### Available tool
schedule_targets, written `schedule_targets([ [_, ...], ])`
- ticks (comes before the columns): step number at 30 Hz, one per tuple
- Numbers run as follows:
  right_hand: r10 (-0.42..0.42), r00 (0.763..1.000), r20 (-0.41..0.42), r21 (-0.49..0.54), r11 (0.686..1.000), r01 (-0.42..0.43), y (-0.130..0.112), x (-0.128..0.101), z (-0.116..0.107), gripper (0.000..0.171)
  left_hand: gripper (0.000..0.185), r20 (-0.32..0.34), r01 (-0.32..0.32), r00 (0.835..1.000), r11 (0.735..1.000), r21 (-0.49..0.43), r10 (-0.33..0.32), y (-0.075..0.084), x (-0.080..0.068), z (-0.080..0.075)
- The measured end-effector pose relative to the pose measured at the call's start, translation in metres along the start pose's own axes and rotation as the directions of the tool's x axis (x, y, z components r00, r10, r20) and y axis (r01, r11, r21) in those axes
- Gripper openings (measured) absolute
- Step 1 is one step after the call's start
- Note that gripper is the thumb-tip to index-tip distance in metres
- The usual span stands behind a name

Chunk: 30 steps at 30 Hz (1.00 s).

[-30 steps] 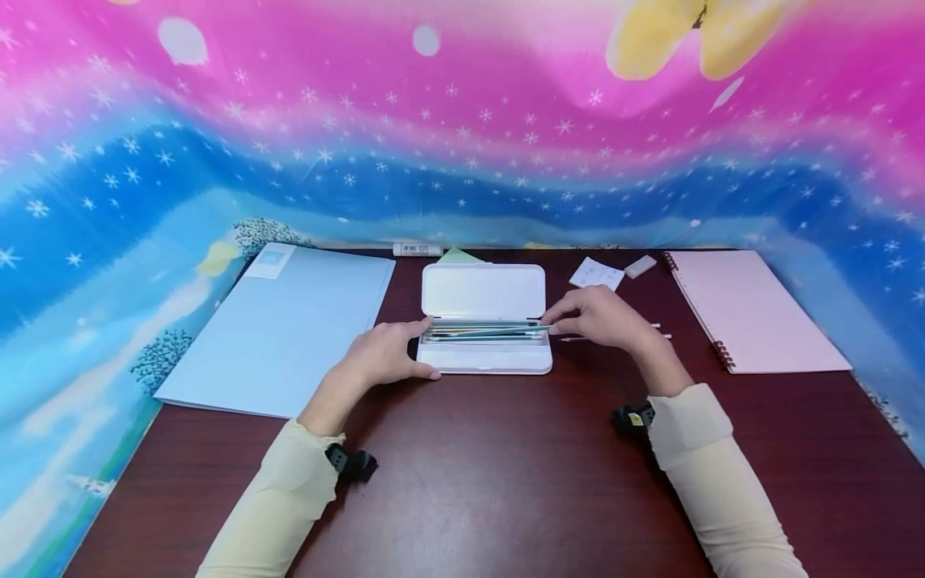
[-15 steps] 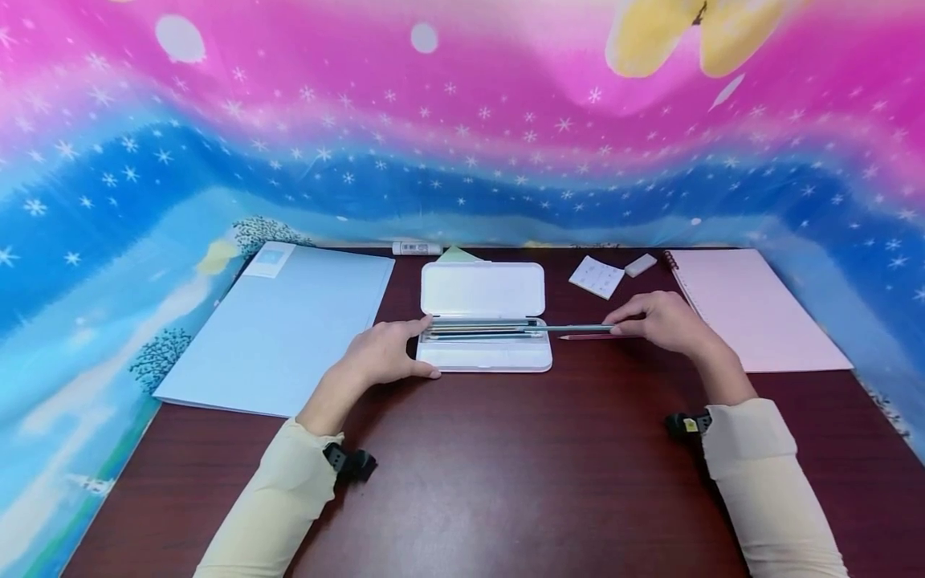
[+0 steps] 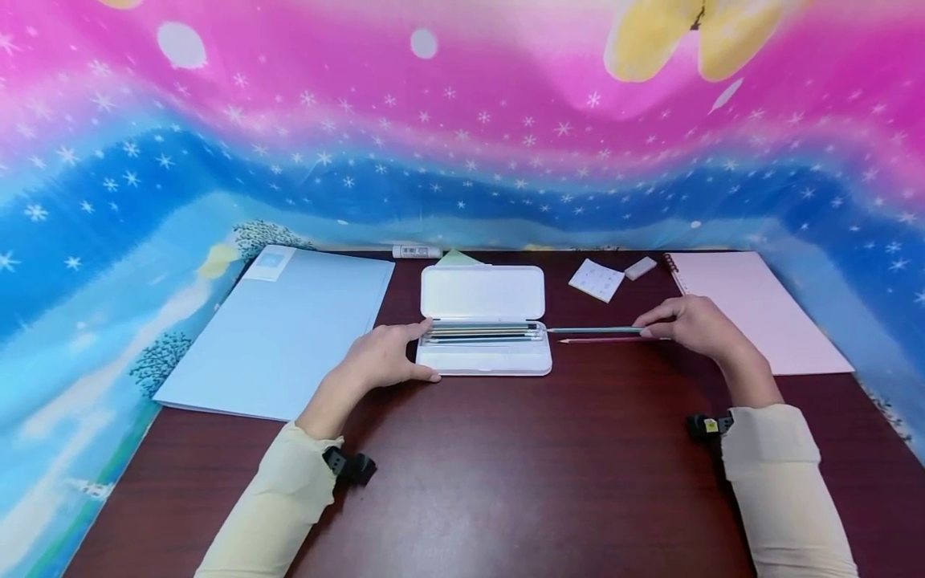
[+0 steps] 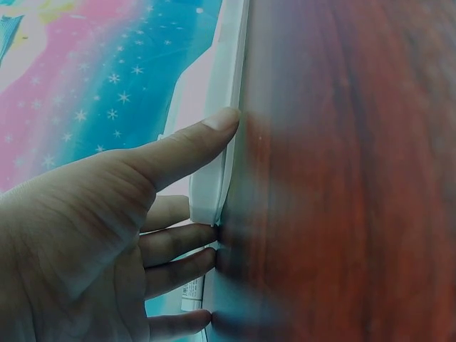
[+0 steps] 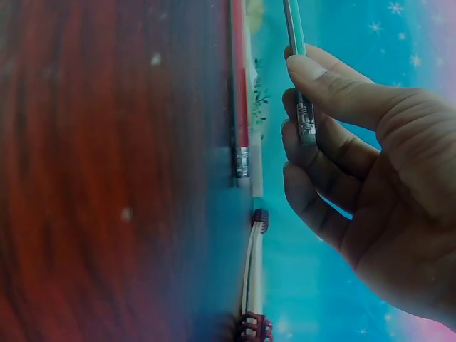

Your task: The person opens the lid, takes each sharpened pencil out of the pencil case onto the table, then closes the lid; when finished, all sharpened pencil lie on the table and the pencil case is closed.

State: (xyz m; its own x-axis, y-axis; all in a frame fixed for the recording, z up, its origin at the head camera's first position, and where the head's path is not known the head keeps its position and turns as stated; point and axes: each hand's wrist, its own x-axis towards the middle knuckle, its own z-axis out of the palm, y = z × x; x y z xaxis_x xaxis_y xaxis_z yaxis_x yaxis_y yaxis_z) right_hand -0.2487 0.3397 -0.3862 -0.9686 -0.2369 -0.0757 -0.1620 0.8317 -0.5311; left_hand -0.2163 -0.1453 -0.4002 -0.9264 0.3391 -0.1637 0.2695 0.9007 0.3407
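1. A study or craft desk staged before a printed backdrop: a dark wooden table point(image 3: 506, 482) fills the lower frame.
2. Stationery: blue folder point(image 3: 289, 329) centre-left, pink spiral notebook point(image 3: 751, 309) centre-right, white pencil case point(image 3: 482, 292) in the middle.
3. Starry pink-and-blue cloth point(image 3: 462, 120) spans the upper frame.

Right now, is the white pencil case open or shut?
Open: the pencil case has its lid folded back flat, and pencils lie exposed in the tray.
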Motion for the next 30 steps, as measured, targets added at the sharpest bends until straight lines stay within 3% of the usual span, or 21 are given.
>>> schedule_targets([
  [10,0.068,0.997,0.029,-0.001,0.998,-0.068,0.006,0.002,-0.004,0.017,0.097,0.0,-0.003,1.0,1.0,0.001,0.003,-0.002,-0.001,0.0],
  [30,0.068,0.997,0.027,-0.031,0.997,-0.067,0.013,0.004,-0.003,0.018,0.096,-0.004,-0.007,1.0,1.0,0.0,0.007,0.001,-0.001,0.0],
])
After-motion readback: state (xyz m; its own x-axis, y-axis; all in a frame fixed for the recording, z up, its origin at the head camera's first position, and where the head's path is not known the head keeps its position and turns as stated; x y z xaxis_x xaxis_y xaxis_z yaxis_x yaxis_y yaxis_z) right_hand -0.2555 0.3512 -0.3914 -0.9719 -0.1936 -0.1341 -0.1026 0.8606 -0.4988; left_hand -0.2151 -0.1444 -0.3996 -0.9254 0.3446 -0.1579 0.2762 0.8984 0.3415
